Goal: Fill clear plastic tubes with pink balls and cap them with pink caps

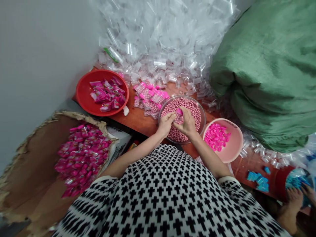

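Both my hands meet above a round bowl of pink beads (196, 113). Between them is a small clear plastic container with a bright pink cap (179, 112). My left hand (166, 124) is closed on the container's left side, fingertips pinched together. From the right, my right hand (187, 123) grips it by the cap, thumb below and fingers above. My fingers cover much of its clear body. A pale pink basin (235, 141) with loose pink caps (216, 136) stands to the right. Filled, pink-capped containers (150, 97) lie piled left of the bowl.
Clear empty containers (158, 39) are heaped at the back. A red basin (82, 98) holds pink packets; more fill a torn cardboard box (29, 158). A large green sack (271, 72) bulges at right. Another person's hands (295, 197) work among blue pieces at lower right.
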A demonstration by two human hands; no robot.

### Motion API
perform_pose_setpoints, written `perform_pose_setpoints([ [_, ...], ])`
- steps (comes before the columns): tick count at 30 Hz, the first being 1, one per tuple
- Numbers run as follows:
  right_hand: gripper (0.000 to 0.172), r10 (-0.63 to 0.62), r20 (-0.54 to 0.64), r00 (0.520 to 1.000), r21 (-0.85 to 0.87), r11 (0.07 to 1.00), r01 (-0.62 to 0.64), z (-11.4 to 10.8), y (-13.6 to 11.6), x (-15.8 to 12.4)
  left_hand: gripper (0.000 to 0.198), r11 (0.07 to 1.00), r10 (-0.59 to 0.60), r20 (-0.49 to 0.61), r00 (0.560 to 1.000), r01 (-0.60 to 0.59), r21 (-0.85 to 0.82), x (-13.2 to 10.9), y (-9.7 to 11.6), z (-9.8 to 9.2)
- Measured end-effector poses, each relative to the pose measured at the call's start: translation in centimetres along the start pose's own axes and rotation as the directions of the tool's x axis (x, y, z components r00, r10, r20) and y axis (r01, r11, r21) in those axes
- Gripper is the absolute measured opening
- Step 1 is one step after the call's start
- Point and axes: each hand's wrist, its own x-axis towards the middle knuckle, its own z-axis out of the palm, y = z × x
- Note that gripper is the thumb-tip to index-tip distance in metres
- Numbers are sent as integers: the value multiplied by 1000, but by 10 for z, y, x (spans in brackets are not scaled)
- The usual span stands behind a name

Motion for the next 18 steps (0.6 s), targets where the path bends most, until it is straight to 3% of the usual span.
perform_pose_setpoints([
  [3, 70, 21, 23, 1000, 53, 998, -23, 5, 0, 8, 33, 998, -4, 0, 1000, 4, -61, 5, 2, -4],
  [8, 86, -24, 81, 996, 203, 979, 7, 5, 0, 22, 38, 992, -29, 15, 999, 31, -120, 7, 9, -10],
  [13, 78, -103, 41, 994, 153, 984, 96, -2, -4, 33, 37, 993, 30, -34, 999, -33, -114, 7, 13, -8],
  [18, 69, -153, 4, 988, 90, 984, 152, 5, -9, 36, 32, 993, 96, -127, 987, -103, -57, 3, 16, -7],
])
